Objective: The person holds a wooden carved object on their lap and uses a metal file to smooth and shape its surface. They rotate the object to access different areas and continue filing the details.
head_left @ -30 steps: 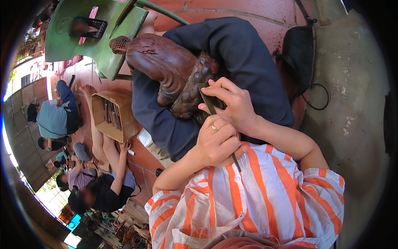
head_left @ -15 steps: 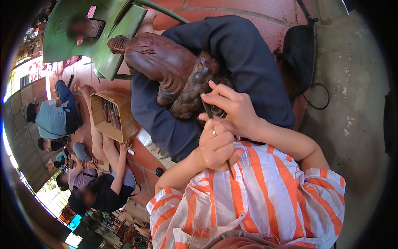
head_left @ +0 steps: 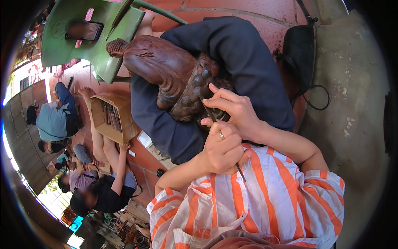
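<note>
A carved dark-brown wooden statue (head_left: 159,62) of a robed, curly-haired figure lies tilted across my dark-trousered legs, its knobbly base toward me. My left hand (head_left: 223,147), a ring on one finger, is wrapped round the middle of a slim dark file-like tool (head_left: 210,113). The tool's thin tail sticks out below that fist, against my striped shirt. My right hand (head_left: 237,108) pinches near the tool's upper end, with fingers bent and close to the base. The tool's tip is beside the rounded lumps of the base; whether it touches them I cannot tell.
A green plastic chair (head_left: 62,50) holding a phone (head_left: 92,31) and a dark long tool stands beyond the statue's head. An open cardboard box (head_left: 132,124) of tools sits at left, near several seated people. A black bag (head_left: 296,58) with a strap lies at right.
My left hand and the tool's tail have shifted a little to the right, so the tool slants more. My right hand stays almost in place by the base.
</note>
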The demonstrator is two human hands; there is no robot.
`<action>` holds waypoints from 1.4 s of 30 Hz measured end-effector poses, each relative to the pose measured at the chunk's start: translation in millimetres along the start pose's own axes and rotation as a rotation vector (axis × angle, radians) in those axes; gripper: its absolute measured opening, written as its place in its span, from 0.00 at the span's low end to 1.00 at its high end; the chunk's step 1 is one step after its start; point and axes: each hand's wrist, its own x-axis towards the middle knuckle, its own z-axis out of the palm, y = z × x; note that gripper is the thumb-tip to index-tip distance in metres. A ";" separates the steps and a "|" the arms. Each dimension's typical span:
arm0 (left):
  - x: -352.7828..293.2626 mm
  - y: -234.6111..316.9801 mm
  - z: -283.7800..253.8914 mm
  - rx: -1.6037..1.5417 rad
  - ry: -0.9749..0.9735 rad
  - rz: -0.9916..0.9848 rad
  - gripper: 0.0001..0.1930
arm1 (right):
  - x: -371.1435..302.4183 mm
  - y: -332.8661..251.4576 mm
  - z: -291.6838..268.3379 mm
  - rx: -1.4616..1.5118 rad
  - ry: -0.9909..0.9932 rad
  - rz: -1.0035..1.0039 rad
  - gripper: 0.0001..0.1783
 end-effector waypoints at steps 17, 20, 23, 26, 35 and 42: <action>-2.8 0.0 15.6 0.085 -0.020 -0.018 0.16 | -4.0 8.3 0.3 -0.019 0.035 -0.067 0.21; 1.3 -8.1 17.5 0.129 -0.032 0.000 0.15 | 2.6 8.1 -2.6 -0.041 0.033 -0.019 0.21; -1.6 -9.1 19.2 0.163 -0.035 -0.004 0.14 | 1.5 8.2 -0.9 -0.031 0.024 -0.012 0.22; -8.6 -2.0 21.5 0.132 -0.076 -0.029 0.14 | -7.2 11.0 -2.0 -0.014 -0.017 -0.013 0.22; -4.3 -10.4 20.1 0.180 -0.085 0.019 0.14 | -2.7 13.6 3.6 -0.034 0.063 -0.046 0.22; -2.2 -1.5 13.7 0.088 -0.095 0.008 0.15 | -5.1 8.8 1.1 0.020 0.054 -0.065 0.23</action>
